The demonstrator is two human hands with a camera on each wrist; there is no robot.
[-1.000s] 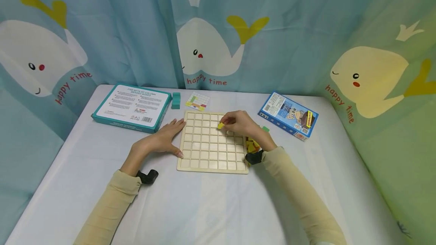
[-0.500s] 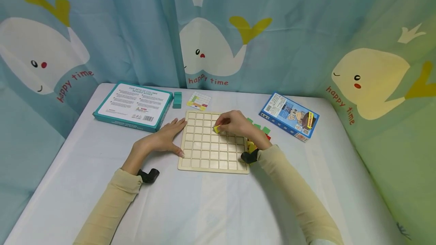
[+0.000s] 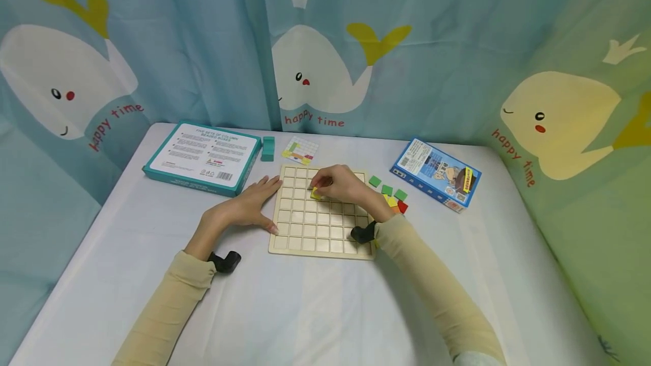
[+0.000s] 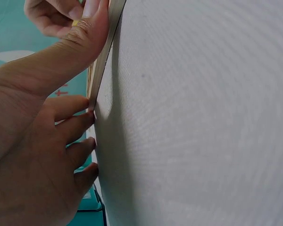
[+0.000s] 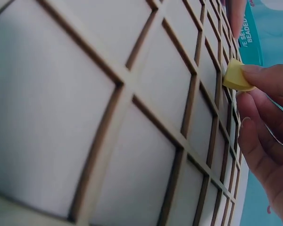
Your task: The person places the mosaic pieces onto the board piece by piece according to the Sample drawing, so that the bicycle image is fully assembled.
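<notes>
A pale wooden grid board [image 3: 309,230] lies flat on the white-covered table. The left hand [image 3: 250,203] rests at the board's left edge, fingers spread and straight, thumb on its lower part; the left wrist view shows the fingertips against the board's edge [image 4: 100,70]. Over the board's upper middle, the right hand [image 3: 342,183] pinches a small yellow piece [image 3: 316,193] between thumb and fingers. In the right wrist view that yellow piece [image 5: 237,76] is tilted against the grid lines. Green tiles [image 3: 387,190], a red piece [image 3: 402,207] and yellow pieces lie beyond the right wrist.
A teal-edged box [image 3: 203,157] lies at the back left, beside a small teal block [image 3: 268,149]. A patterned card [image 3: 300,150] lies behind the board. At the back right is a blue box [image 3: 435,174]. Whale-printed curtains [image 3: 203,44] surround the table.
The right hand has moved left across the board with the yellow piece in its pinch, uncovering more of the coloured pieces at the right. The left hand has stayed at the board's edge.
</notes>
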